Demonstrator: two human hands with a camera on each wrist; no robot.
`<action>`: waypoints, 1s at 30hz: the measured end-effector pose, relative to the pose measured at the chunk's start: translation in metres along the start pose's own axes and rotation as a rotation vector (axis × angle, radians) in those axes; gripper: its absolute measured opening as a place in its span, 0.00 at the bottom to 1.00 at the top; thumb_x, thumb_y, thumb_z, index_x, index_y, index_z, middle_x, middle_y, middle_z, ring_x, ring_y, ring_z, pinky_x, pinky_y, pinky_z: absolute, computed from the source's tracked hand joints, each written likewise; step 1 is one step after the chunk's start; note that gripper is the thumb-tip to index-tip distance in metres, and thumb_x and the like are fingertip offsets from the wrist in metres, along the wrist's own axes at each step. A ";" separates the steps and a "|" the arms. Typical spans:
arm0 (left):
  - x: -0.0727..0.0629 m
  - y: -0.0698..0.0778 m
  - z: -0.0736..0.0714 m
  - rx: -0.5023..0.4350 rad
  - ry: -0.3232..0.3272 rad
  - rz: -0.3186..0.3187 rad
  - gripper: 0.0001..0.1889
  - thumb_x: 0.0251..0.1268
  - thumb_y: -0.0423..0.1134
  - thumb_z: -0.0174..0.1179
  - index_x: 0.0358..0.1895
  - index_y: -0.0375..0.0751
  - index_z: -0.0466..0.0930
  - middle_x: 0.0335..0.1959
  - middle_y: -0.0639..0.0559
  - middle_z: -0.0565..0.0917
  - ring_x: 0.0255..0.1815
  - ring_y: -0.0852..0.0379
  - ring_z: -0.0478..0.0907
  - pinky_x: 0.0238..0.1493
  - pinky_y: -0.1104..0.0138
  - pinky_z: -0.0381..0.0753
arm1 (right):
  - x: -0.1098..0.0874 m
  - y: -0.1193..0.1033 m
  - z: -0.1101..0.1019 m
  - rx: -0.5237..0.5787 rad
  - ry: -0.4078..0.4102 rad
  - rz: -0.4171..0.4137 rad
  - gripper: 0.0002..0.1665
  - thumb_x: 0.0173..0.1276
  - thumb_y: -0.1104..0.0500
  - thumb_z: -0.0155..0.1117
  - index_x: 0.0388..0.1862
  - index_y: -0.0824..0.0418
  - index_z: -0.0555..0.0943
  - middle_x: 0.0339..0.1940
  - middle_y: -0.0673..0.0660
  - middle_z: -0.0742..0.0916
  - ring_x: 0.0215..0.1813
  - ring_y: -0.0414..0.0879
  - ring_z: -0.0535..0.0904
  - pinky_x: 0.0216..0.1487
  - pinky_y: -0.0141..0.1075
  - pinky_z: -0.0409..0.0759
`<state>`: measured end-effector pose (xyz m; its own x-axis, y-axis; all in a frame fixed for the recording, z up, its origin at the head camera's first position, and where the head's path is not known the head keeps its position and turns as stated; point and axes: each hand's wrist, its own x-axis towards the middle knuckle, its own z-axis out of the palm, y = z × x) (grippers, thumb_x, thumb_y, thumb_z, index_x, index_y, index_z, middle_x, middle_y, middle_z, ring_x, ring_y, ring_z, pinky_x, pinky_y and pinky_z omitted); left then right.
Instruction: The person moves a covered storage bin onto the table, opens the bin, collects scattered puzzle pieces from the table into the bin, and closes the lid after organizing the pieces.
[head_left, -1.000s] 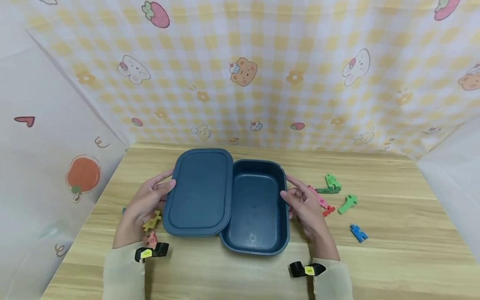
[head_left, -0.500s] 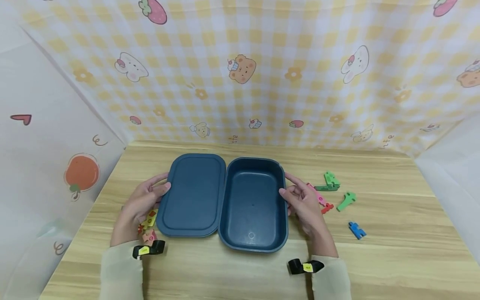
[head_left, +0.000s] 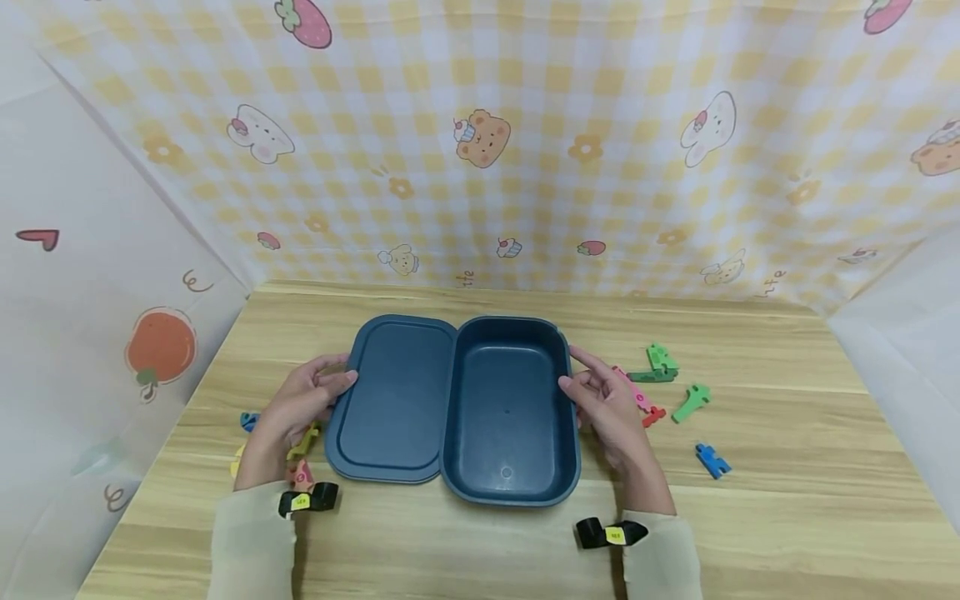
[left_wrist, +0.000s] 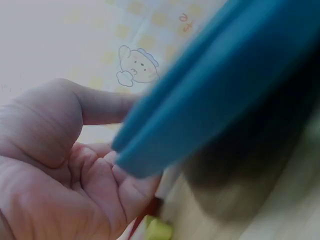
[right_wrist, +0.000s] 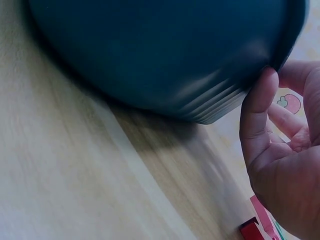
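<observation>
My left hand (head_left: 303, 400) grips the left edge of a flat dark blue lid (head_left: 393, 400), thumb on top and fingers curled beneath. In the left wrist view the lid's edge (left_wrist: 165, 125) stands over the tabletop with a dark shadow below. Beside it, an open dark blue box (head_left: 510, 417) of the same rounded shape has nothing inside. The lid's right side meets the box's left rim and is partly covered by it. My right hand (head_left: 607, 408) pinches the box's right rim with the thumb, also seen in the right wrist view (right_wrist: 285, 135).
Small colourful puzzle pieces lie on the wooden table (head_left: 787, 400): a blue piece (head_left: 712, 461), green pieces (head_left: 662, 358) and a red piece (head_left: 654, 416) on the right. A yellow piece (head_left: 302, 442) and a pink piece (head_left: 302, 475) lie near my left wrist. A checkered cloth (head_left: 547, 192) hangs behind.
The lid first overlapped the box's left rim from above. My left hand moved it left and down, then slightly right against the box. The right hand and box have hardly moved.
</observation>
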<state>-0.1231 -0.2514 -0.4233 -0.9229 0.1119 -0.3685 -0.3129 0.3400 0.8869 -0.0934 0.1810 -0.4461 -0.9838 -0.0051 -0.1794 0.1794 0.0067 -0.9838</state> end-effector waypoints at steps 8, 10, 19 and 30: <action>-0.004 0.009 0.007 0.266 0.132 -0.035 0.27 0.80 0.45 0.60 0.72 0.29 0.72 0.55 0.35 0.82 0.30 0.58 0.77 0.27 0.66 0.80 | 0.001 -0.001 -0.002 -0.007 0.011 0.006 0.32 0.77 0.53 0.69 0.78 0.50 0.74 0.34 0.45 0.86 0.23 0.40 0.75 0.26 0.29 0.76; -0.005 0.010 0.008 0.334 0.145 -0.044 0.26 0.80 0.45 0.60 0.69 0.28 0.74 0.53 0.34 0.83 0.36 0.54 0.79 0.30 0.66 0.80 | 0.001 0.000 -0.001 -0.008 0.011 0.007 0.32 0.77 0.52 0.69 0.78 0.50 0.74 0.34 0.44 0.86 0.23 0.40 0.75 0.25 0.29 0.76; -0.004 0.009 0.010 0.424 0.162 -0.054 0.23 0.80 0.42 0.60 0.66 0.26 0.76 0.52 0.32 0.85 0.34 0.54 0.83 0.32 0.65 0.84 | 0.002 0.002 -0.001 -0.011 0.009 -0.002 0.32 0.77 0.53 0.69 0.77 0.50 0.74 0.33 0.45 0.86 0.23 0.40 0.75 0.25 0.29 0.76; -0.004 0.013 0.016 0.492 0.206 -0.050 0.21 0.79 0.39 0.60 0.65 0.28 0.78 0.55 0.31 0.85 0.37 0.50 0.86 0.32 0.63 0.85 | 0.001 0.001 -0.001 0.002 -0.007 -0.015 0.32 0.77 0.54 0.69 0.78 0.52 0.74 0.33 0.46 0.85 0.22 0.40 0.74 0.24 0.29 0.76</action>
<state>-0.1197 -0.2324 -0.4147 -0.9500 -0.0839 -0.3006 -0.2607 0.7432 0.6162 -0.0942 0.1823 -0.4475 -0.9863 -0.0120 -0.1646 0.1646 0.0043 -0.9864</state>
